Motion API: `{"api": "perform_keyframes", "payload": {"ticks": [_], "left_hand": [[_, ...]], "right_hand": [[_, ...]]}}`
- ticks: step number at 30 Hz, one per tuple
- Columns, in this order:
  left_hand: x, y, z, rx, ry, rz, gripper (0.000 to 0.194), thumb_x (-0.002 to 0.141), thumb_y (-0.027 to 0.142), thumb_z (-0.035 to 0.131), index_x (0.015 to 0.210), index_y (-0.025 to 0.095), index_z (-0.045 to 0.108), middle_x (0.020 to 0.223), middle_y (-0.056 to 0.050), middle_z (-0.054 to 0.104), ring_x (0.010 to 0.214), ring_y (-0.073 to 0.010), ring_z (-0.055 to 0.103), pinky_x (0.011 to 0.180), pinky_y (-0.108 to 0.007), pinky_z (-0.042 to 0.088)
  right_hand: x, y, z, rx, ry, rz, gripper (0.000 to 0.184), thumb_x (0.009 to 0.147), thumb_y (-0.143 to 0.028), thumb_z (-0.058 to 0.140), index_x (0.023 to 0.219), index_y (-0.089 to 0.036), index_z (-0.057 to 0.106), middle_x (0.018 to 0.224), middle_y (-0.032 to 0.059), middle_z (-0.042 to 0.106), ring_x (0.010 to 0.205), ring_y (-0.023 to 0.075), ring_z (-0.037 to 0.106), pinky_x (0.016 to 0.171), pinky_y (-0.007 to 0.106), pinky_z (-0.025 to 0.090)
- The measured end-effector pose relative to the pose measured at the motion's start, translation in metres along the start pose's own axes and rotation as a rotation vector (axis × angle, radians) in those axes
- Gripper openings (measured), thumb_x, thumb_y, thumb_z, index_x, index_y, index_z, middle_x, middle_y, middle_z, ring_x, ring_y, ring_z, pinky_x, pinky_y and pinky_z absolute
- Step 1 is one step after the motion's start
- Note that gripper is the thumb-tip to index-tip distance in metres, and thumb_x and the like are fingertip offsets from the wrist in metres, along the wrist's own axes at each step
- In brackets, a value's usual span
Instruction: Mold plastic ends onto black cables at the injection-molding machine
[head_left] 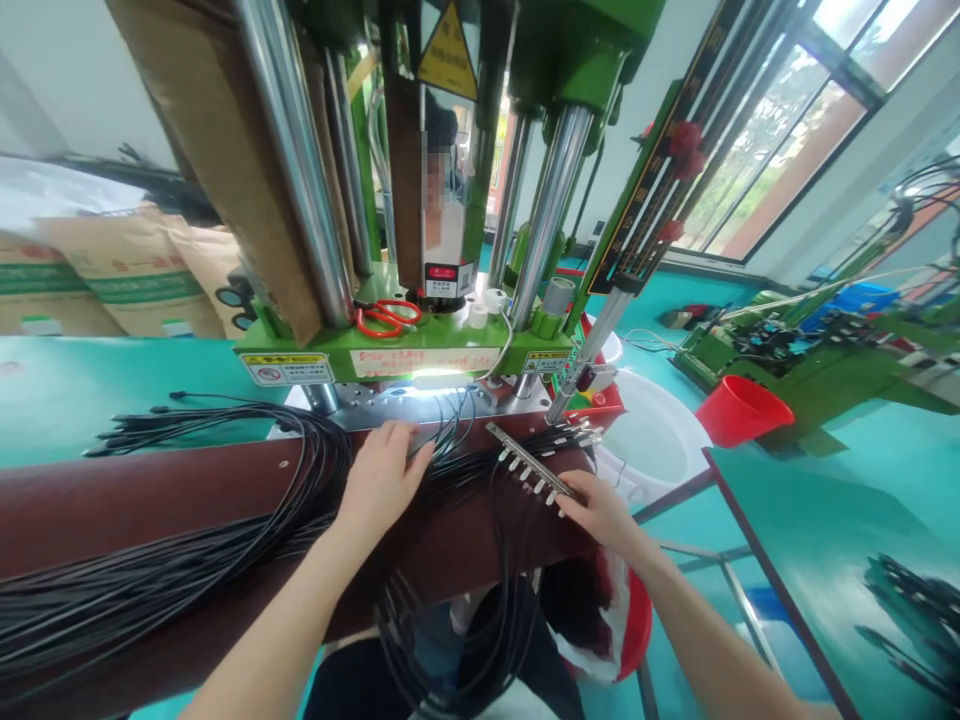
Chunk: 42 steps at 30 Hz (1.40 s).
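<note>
My right hand [600, 512] grips the near end of a narrow metal bar [529, 460] with its thumb and fingers. Several small white and silver connector plugs stick out along the bar's lower edge. Under and beside the bar lies a bundle of black cables [469, 468], its silver-tipped ends to the right. My left hand [386, 470] reaches over the brown bench in front of the press, thumb apart from the fingers and nothing seen in its grasp. Thin cables [448, 425] run from the lit press base [397, 405] just right of my left fingertips.
The green press [420, 345] with steel columns stands ahead; red-handled scissors [386, 317] lie on its plate. Long black cables [172, 560] cover the brown bench [75, 500] at left. A white tub [656, 425], a red bucket [742, 415] and a green-topped table [810, 540] stand right.
</note>
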<state>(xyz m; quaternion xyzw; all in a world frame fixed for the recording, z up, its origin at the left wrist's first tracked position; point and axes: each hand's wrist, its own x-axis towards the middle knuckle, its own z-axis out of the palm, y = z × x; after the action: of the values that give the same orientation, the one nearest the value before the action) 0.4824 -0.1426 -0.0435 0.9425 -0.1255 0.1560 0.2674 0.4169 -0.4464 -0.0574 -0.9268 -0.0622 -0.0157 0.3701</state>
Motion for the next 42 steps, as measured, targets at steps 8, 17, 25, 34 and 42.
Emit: {"api": "perform_keyframes", "payload": {"ticks": [8, 17, 25, 34, 42], "left_hand": [[0.002, -0.014, 0.032, 0.417, -0.151, 0.148, 0.048, 0.087, 0.047, 0.029, 0.111, 0.013, 0.052, 0.096, -0.011, 0.058, 0.089, -0.0272, 0.053, 0.066, -0.036, 0.041], [-0.008, -0.013, 0.024, 0.315, 0.123, 0.36, 0.036, 0.082, 0.044, 0.044, 0.097, 0.016, 0.061, 0.095, -0.01, 0.063, 0.091, -0.0262, 0.052, 0.073, -0.035, 0.036], [-0.02, 0.008, 0.034, 0.369, -0.054, 0.559, 0.041, 0.077, 0.052, 0.048, 0.093, 0.019, 0.064, 0.091, -0.009, 0.064, 0.088, -0.0277, 0.052, 0.069, -0.037, 0.035], [-0.023, 0.012, 0.042, 0.487, 0.019, 0.614, 0.028, 0.085, 0.034, 0.043, 0.093, 0.018, 0.064, 0.093, -0.008, 0.063, 0.086, -0.0266, 0.051, 0.067, -0.037, 0.035], [-0.022, 0.011, 0.043, 0.495, 0.024, 0.616, 0.025, 0.085, 0.032, 0.044, 0.091, 0.019, 0.064, 0.093, -0.008, 0.064, 0.085, -0.0243, 0.053, 0.067, -0.035, 0.036]], "right_hand": [[0.001, 0.017, 0.01, 0.014, 0.217, -0.162, 0.018, 0.078, -0.02, 0.052, 0.093, -0.018, 0.061, 0.088, 0.0063, 0.058, 0.084, 0.018, 0.054, 0.077, 0.033, 0.044], [0.031, 0.03, 0.001, -0.151, 0.224, -0.056, 0.019, 0.078, -0.012, 0.05, 0.087, -0.016, 0.066, 0.085, 0.0045, 0.063, 0.077, 0.0146, 0.058, 0.074, 0.026, 0.045], [0.047, 0.021, -0.007, -0.489, 0.067, -0.151, 0.02, 0.082, -0.013, 0.047, 0.093, -0.013, 0.064, 0.095, 0.0074, 0.058, 0.085, 0.0164, 0.054, 0.075, 0.028, 0.041], [0.049, 0.012, -0.014, -0.676, -0.142, -0.314, 0.019, 0.087, -0.021, 0.044, 0.085, -0.012, 0.06, 0.092, 0.0071, 0.056, 0.079, 0.0154, 0.054, 0.071, 0.027, 0.039], [0.06, 0.013, -0.022, -0.708, -0.193, -0.365, 0.019, 0.087, -0.031, 0.049, 0.085, -0.014, 0.057, 0.09, 0.0045, 0.058, 0.077, 0.0146, 0.055, 0.064, 0.023, 0.04]]}}
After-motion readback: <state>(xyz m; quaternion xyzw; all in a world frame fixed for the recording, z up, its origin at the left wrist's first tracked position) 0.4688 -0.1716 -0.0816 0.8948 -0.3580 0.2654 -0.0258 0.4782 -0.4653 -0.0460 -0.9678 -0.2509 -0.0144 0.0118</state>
